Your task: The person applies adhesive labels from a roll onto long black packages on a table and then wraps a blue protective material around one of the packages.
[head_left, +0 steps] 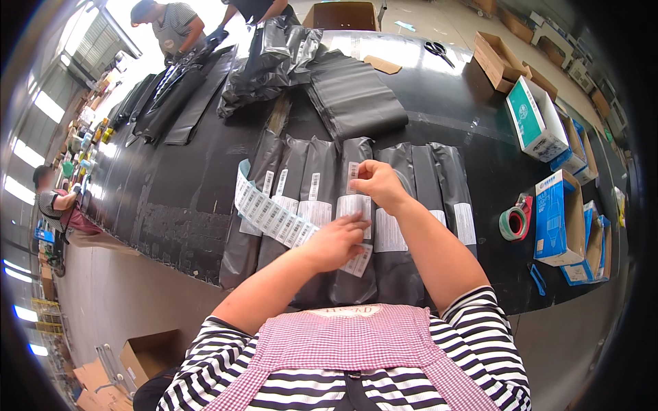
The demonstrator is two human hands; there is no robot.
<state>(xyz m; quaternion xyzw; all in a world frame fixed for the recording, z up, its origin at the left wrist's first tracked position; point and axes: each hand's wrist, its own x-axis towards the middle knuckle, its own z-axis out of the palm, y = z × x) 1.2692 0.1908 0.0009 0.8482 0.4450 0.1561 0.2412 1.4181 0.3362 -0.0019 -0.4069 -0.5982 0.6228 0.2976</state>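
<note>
Right hand (378,183) pinches barcode label (353,170); left hand (336,242) covers label strip (274,218), grip unclear.

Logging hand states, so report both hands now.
Left hand: over the label strip; whether it grips cannot be told.
Right hand: at a barcode label on a black bag; grip cannot be told.

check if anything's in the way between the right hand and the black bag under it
Nothing visible but a small white label, at the right hand over the upper part of the black bag. The left hand is lower, away from that spot.
</note>
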